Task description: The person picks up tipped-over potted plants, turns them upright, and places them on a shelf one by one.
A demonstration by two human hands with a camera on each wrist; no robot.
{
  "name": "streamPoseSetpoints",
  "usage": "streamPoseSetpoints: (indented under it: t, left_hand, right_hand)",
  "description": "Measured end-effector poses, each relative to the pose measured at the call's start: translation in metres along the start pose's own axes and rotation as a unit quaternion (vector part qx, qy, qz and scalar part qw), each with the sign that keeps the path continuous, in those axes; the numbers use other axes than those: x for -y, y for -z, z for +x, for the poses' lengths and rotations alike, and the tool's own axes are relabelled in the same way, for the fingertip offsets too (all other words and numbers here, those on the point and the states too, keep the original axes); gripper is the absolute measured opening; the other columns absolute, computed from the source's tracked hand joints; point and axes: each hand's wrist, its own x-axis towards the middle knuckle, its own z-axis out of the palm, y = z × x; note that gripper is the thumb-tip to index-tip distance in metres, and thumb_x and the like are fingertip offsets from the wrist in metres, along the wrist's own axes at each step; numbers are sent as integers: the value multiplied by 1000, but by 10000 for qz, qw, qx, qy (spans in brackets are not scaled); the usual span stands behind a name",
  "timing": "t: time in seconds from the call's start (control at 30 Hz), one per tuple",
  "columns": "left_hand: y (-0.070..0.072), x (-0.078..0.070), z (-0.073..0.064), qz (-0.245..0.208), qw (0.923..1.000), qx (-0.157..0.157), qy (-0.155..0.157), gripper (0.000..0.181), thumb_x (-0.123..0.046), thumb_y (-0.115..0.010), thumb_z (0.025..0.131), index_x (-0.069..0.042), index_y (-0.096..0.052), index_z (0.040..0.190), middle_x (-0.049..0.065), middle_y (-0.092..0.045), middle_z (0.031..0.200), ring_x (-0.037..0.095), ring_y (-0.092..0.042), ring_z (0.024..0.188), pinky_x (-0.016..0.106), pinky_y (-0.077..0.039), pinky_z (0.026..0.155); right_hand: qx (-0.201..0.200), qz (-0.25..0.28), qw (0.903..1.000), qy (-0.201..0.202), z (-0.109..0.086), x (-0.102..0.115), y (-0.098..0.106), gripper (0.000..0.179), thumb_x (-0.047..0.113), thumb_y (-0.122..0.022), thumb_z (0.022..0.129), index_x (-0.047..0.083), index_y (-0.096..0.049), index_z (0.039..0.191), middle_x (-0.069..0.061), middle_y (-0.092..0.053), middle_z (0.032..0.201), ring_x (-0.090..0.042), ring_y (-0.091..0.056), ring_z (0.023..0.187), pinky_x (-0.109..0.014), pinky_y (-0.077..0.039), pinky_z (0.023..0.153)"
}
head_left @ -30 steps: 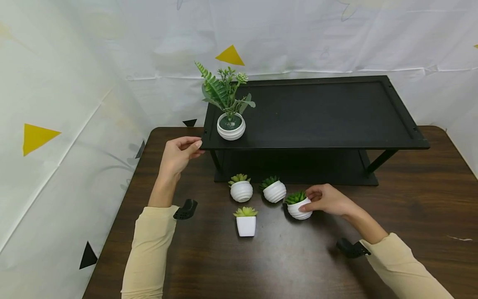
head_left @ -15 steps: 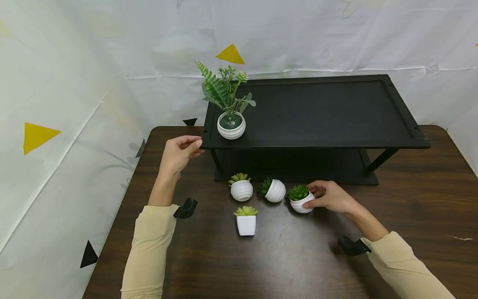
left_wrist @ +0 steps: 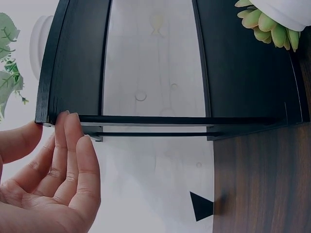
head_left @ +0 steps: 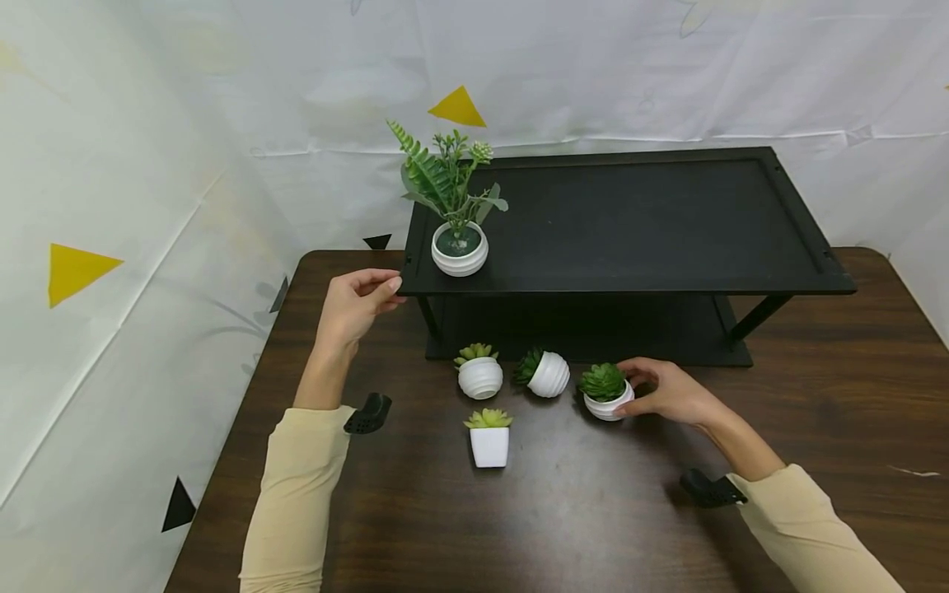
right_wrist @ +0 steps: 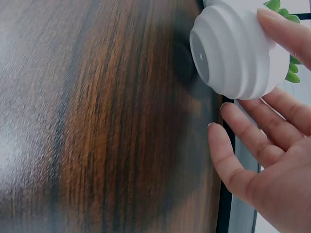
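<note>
My left hand (head_left: 354, 309) pinches the near left corner of a black two-tier shelf (head_left: 638, 222); in the left wrist view the thumb lies on top and the fingers (left_wrist: 73, 145) beneath the board. With thumb and fingers, my right hand (head_left: 670, 394) grips a dark green potted succulent (head_left: 603, 384) in a ribbed white pot. That pot's underside shows in the right wrist view, over the wooden table (right_wrist: 121, 121). Just left of it, another dark green succulent (head_left: 549, 375) lies tipped, leaves toward the left. A lighter succulent (head_left: 480, 377) in a round pot leans backward.
A taller potted fern arrangement (head_left: 458, 247) stands on the shelf's upper left. A square-potted succulent (head_left: 489, 445) sits in front of the round pots. The lower shelf board (head_left: 578, 329) lies right behind them. White patterned cloth (head_left: 296, 74) hangs behind and at the left.
My right hand has shifted the gripped succulent slightly right and back, turning it more upright. The neighbouring dark green succulent has rolled further onto its side. My left hand stays put.
</note>
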Motion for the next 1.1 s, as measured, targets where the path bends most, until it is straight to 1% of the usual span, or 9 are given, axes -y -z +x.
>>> streamPoseSetpoints:
  t: [0.1,0.27,0.4,0.47,0.63,0.73,0.9,1.03,1.1]
  left_hand:
    - [0,0,0,10,10000,2,2,29,-10,-58,90,10,-59,111,16,-59,98,7,-63,70,30,-53,78]
    - [0,0,0,18,10000,-4,2,29,-10,-58,90,10,-59,111,16,-59,98,6,-63,69,26,-53,76]
    - [0,1,1,-32,10000,-9,-21,28,-9,-58,90,10,-60,110,16,-60,98,14,-65,74,25,-53,74]
    - [0,2,1,-39,10000,-10,-27,27,-9,-58,90,10,-60,110,16,-59,98,16,-65,75,25,-53,74]
    - [0,2,0,-59,10000,-19,-34,27,-8,-58,90,10,-60,110,16,-60,98,10,-64,71,25,-54,73]
    - [-1,2,0,-77,10000,-16,-45,27,-8,-58,90,10,-60,110,16,-60,98,9,-64,70,24,-54,72]
    - [0,3,1,-70,10000,-14,-42,27,-7,-58,90,10,-60,110,16,-59,98,9,-64,70,24,-54,72]
    - [0,3,1,-70,10000,-13,-41,27,-8,-58,90,10,-60,110,16,-60,98,8,-63,69,24,-54,72]
    - [-1,3,1,-78,10000,-15,-48,27,-7,-58,90,10,-60,110,16,-60,98,10,-64,71,23,-54,72]
  right_hand:
    - [41,17,9999,101,-2,-2,1,69,19,-80,70,-10,-47,123,-16,-57,106,-26,-53,93,-30,-46,69]
    - [123,330,9992,197,-5,-5,-1,67,15,-79,72,-10,-46,124,-16,-55,105,-26,-54,91,-28,-49,67]
    - [161,692,9973,184,-6,-7,-3,66,10,-78,73,-11,-42,123,-17,-53,102,-25,-56,84,-28,-51,64]
    - [92,766,9968,186,-6,-8,-6,65,9,-78,72,-11,-41,122,-17,-52,100,-24,-56,82,-28,-52,63]
    - [-248,515,9979,290,-4,-9,-14,63,8,-80,69,-8,-42,116,-17,-51,98,-21,-55,77,-27,-51,60]
    - [-341,366,9981,353,-3,-9,-18,64,8,-81,68,-8,-40,114,-19,-49,99,-20,-54,75,-27,-51,57]
    - [-153,455,9983,321,-2,-11,-18,69,9,-80,69,-7,-38,121,-22,-45,105,-21,-55,76,-28,-52,58]
    - [128,607,9974,353,-3,-15,-10,72,8,-79,70,-4,-38,128,-23,-45,109,-27,-57,83,-30,-53,62]
    - [251,646,9967,415,-3,-17,-7,72,8,-79,70,-4,-39,130,-22,-47,109,-28,-56,86,-30,-54,64]
